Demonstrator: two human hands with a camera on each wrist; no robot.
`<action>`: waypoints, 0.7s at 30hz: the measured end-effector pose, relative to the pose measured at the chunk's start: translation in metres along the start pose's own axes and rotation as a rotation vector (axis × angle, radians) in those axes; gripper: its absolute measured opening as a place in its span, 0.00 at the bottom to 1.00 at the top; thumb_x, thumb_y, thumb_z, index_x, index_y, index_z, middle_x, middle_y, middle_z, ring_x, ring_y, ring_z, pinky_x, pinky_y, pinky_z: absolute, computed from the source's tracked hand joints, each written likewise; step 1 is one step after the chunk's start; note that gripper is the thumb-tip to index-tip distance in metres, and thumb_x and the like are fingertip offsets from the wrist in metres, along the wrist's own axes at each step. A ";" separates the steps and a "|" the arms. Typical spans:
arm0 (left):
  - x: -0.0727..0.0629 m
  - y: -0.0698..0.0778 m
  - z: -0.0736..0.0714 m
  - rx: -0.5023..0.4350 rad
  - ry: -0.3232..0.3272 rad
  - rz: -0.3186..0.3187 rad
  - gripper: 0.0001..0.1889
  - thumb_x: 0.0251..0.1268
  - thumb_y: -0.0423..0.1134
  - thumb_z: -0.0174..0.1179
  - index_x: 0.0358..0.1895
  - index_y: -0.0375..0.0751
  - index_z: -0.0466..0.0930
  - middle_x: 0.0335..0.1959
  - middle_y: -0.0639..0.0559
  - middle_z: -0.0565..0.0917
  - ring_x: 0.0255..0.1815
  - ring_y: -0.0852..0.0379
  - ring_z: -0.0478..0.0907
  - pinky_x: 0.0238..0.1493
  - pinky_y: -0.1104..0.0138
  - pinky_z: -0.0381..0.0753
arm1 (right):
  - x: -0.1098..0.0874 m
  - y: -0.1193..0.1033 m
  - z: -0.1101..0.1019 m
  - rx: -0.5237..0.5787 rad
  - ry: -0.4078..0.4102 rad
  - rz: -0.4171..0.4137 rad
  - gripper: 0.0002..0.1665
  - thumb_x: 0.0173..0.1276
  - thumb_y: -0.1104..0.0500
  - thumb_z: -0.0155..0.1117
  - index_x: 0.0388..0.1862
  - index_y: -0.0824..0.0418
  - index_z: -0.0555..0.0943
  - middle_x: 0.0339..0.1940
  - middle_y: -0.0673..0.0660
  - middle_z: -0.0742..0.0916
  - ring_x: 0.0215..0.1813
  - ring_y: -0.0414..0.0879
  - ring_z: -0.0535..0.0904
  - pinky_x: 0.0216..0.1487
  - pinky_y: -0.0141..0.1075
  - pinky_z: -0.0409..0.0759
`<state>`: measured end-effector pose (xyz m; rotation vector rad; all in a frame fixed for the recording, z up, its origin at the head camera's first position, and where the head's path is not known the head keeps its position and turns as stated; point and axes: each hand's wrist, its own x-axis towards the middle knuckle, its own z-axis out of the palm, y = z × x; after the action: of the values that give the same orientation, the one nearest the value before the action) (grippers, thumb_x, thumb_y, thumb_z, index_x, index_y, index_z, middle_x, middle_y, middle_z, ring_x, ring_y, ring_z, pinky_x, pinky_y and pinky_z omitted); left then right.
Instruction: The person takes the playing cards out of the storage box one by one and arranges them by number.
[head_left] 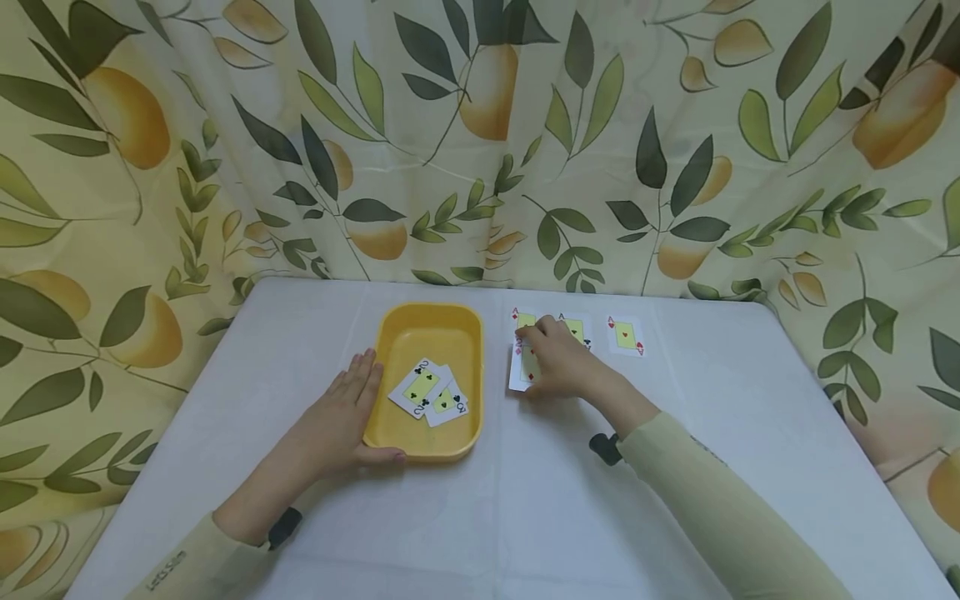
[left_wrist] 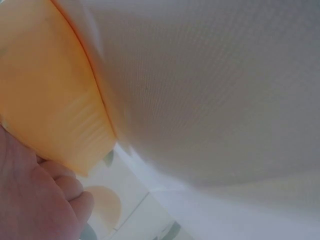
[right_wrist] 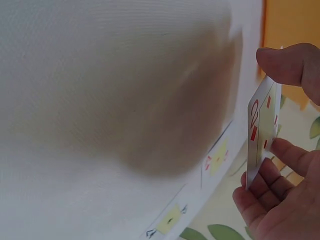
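Observation:
My right hand (head_left: 561, 360) pinches a two of diamonds (right_wrist: 262, 125) between thumb and fingertips, tilted above the white tablecloth. Just behind it, a red ace (head_left: 524, 318) lies partly covered by the hand and the held card. A black ace (head_left: 573, 327) beside it is also partly hidden by the hand. My left hand (head_left: 333, 421) rests along the left side of a yellow tray (head_left: 478, 392), fingers straight, thumb by its near corner. Inside the tray, a two of clubs (head_left: 415, 388) overlaps another black card (head_left: 450, 407).
An ace of hearts (head_left: 625, 336) lies at the right end of the row of aces. The white-covered table (head_left: 480, 533) ends at the back against a curtain (head_left: 450, 167) printed with fruit and leaves.

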<state>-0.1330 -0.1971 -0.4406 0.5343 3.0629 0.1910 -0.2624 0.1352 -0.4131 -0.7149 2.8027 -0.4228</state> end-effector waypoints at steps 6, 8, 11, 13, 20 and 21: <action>0.000 0.001 -0.001 0.005 -0.006 -0.001 0.73 0.42 0.89 0.46 0.79 0.29 0.45 0.82 0.35 0.41 0.82 0.39 0.42 0.79 0.49 0.52 | 0.001 0.007 0.006 0.018 -0.019 0.006 0.56 0.44 0.52 0.84 0.72 0.58 0.68 0.61 0.60 0.72 0.57 0.54 0.67 0.60 0.47 0.77; 0.000 0.001 -0.001 0.006 -0.010 -0.002 0.73 0.42 0.89 0.46 0.79 0.29 0.44 0.82 0.35 0.41 0.82 0.39 0.41 0.79 0.49 0.52 | 0.002 0.008 0.007 0.025 -0.028 0.014 0.55 0.44 0.53 0.84 0.72 0.58 0.69 0.61 0.60 0.72 0.58 0.54 0.67 0.60 0.48 0.78; 0.000 0.001 -0.001 0.004 -0.017 -0.002 0.73 0.43 0.89 0.46 0.79 0.29 0.43 0.82 0.35 0.40 0.82 0.40 0.40 0.79 0.49 0.51 | 0.003 0.009 0.009 0.028 -0.042 0.026 0.54 0.46 0.53 0.84 0.72 0.58 0.69 0.61 0.59 0.72 0.58 0.55 0.67 0.60 0.48 0.78; 0.000 0.001 -0.001 -0.002 -0.022 -0.003 0.73 0.43 0.89 0.46 0.79 0.29 0.43 0.82 0.36 0.39 0.82 0.40 0.39 0.79 0.50 0.51 | 0.004 0.009 0.010 0.030 -0.050 0.034 0.53 0.46 0.53 0.84 0.72 0.57 0.69 0.61 0.59 0.72 0.58 0.54 0.67 0.59 0.47 0.78; 0.000 0.001 0.000 -0.009 -0.028 -0.007 0.73 0.42 0.90 0.44 0.79 0.30 0.42 0.82 0.36 0.39 0.82 0.40 0.39 0.79 0.49 0.50 | 0.007 0.009 0.016 0.001 -0.085 0.019 0.54 0.44 0.52 0.83 0.72 0.57 0.70 0.62 0.58 0.73 0.57 0.54 0.67 0.55 0.44 0.76; 0.000 0.001 0.000 -0.010 -0.028 -0.008 0.74 0.42 0.90 0.44 0.79 0.30 0.42 0.82 0.36 0.39 0.82 0.40 0.39 0.79 0.49 0.50 | 0.007 0.009 0.016 -0.001 -0.091 0.017 0.54 0.44 0.52 0.83 0.72 0.57 0.70 0.63 0.58 0.73 0.57 0.54 0.67 0.56 0.44 0.76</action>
<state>-0.1324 -0.1961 -0.4405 0.5197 3.0345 0.1970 -0.2677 0.1357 -0.4317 -0.6923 2.7217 -0.3760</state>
